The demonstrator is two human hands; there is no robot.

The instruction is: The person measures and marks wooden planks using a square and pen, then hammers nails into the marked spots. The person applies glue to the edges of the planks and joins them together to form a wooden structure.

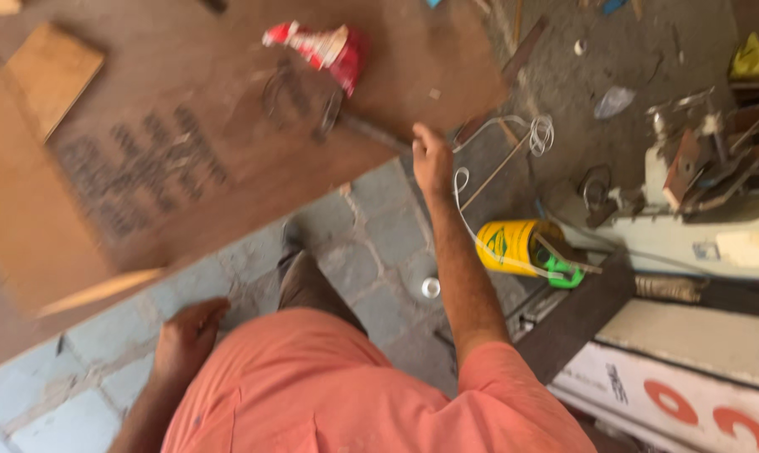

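Observation:
A large brown plywood sheet [187, 126] lies tilted across the upper left, with dark printing on its face. My right hand [431, 159] is stretched out at the sheet's right corner edge, fingers curled on it. My left hand [188, 334] sits low at the sheet's near edge, just under a pale wooden strip [103, 289]; whether it grips the edge is unclear. A red and white crumpled packet [325, 49] and a pair of pliers-like tools [300, 101] rest on the sheet. My salmon shirt [346, 394] fills the bottom.
A yellow can with a green cap [522, 249] lies on the grey paved floor [371, 243] to the right, beside white wire loops [514, 138]. A woodworking machine [707, 193] and a white board with red shapes [690, 394] stand at the right. A small plywood offcut [52, 75] lies upper left.

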